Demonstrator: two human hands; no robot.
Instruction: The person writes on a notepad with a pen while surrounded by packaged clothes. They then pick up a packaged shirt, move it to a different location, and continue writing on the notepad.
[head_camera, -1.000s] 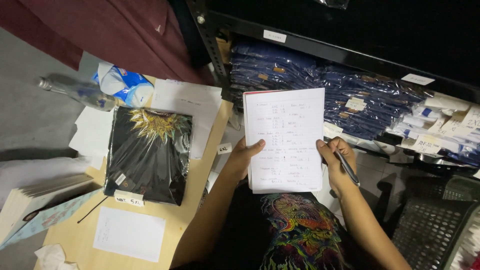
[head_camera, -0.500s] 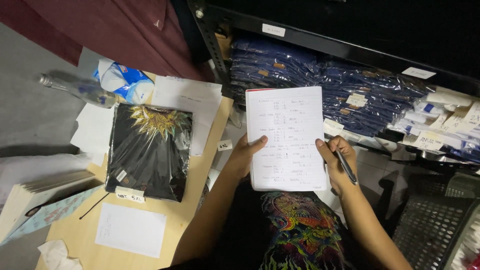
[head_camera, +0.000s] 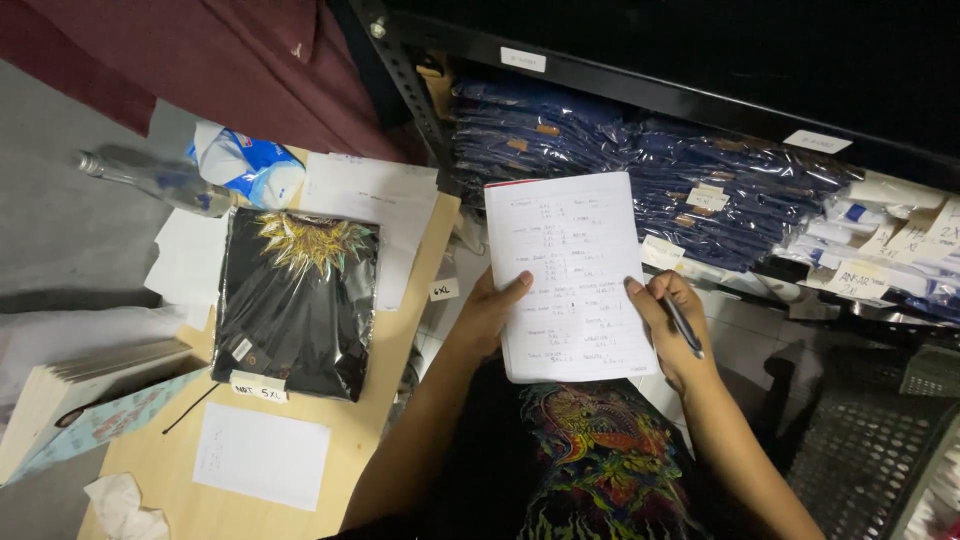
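Now, as I see it:
Left hand: closed on the handwritten notebook, thumb across the page.
Right hand: steadies its right edge, fingers curled around a black pen.
Notebook: raised before the shelf of bagged navy garments.

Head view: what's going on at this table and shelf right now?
A person holds a handwritten notebook up in front of them. The left hand grips its left edge, thumb on the page. The right hand steadies the right edge while holding a pen. On the wooden table to the left lies a bagged black shirt among loose papers. Bagged dark garments fill the shelf beyond.
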